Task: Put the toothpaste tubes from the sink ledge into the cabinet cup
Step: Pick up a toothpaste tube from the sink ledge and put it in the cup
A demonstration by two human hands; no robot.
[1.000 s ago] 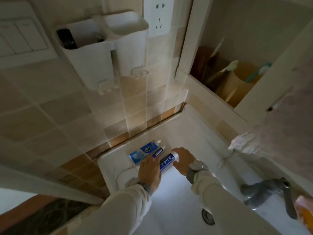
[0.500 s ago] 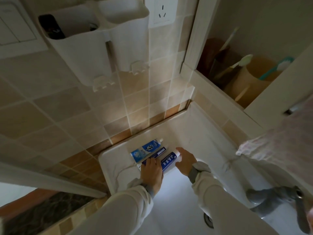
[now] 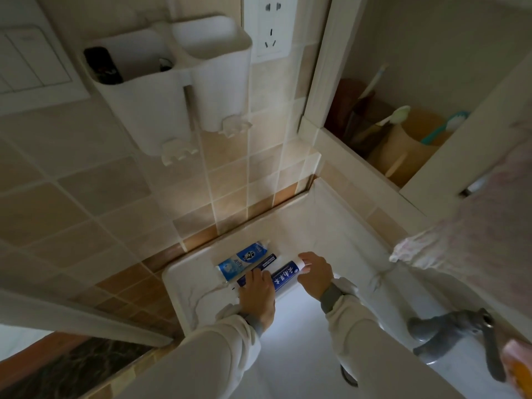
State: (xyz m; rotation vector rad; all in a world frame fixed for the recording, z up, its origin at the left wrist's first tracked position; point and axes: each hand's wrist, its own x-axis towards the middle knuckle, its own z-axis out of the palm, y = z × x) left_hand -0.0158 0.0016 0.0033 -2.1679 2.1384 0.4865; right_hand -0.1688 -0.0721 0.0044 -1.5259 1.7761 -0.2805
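Three toothpaste tubes lie side by side on the white sink ledge. The far one is a light blue tube. The middle one is a slim dark blue tube, and my left hand covers its lower end. Nearest the basin lies a dark blue tube with white characters; my right hand has its fingers on the white cap end. In the open cabinet at the upper right stands a tan cup with toothbrushes in it.
A white wall-mounted holder with two compartments hangs above the ledge, under a socket. A grey faucet juts in at the lower right. A pale towel hangs at the right edge. The white basin lies below my hands.
My right hand has closed its fingers around the cap end of the nearest dark blue tube. My left hand has stayed on the middle tube. The camera has tilted slightly.
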